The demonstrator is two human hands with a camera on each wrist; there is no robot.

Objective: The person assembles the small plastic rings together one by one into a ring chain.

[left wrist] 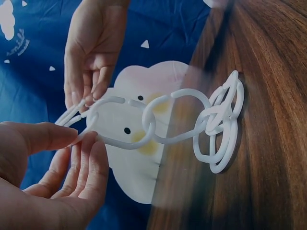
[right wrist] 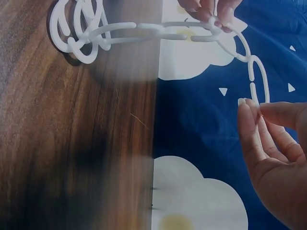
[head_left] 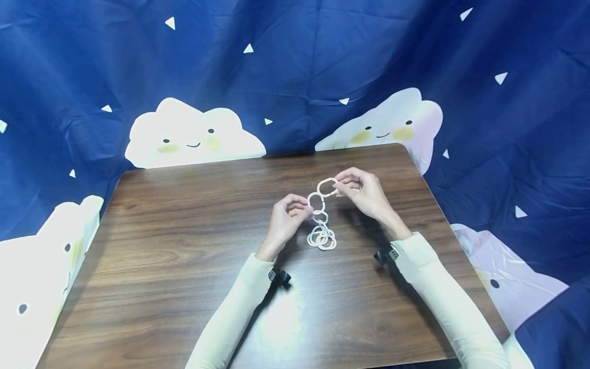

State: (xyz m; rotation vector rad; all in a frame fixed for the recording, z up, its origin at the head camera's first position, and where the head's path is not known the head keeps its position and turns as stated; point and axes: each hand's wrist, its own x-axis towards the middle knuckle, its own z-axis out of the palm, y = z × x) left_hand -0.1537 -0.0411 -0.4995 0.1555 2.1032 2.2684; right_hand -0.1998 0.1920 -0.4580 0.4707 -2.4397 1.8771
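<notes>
A chain of white, slotted plastic links runs between the two hands and down to the table. My left hand (head_left: 285,220) pinches one link of it between thumb and fingertips. Farther right and a little higher, my right hand (head_left: 366,195) pinches the end link (right wrist: 266,79) between thumb and forefinger. That end link joins on to the link in my left hand's grasp. Below the left hand more links (left wrist: 129,145) hang down, and the last several lie heaped (left wrist: 234,139) on the wood. Fingertips partly hide both gripped links.
The brown wood-grain table (head_left: 184,266) spreads beneath both arms. Beyond its back edge hangs a blue cloth (head_left: 286,77) printed with white clouds and triangles. A small black camera (head_left: 280,278) sits on the left wrist, another (head_left: 384,255) on the right.
</notes>
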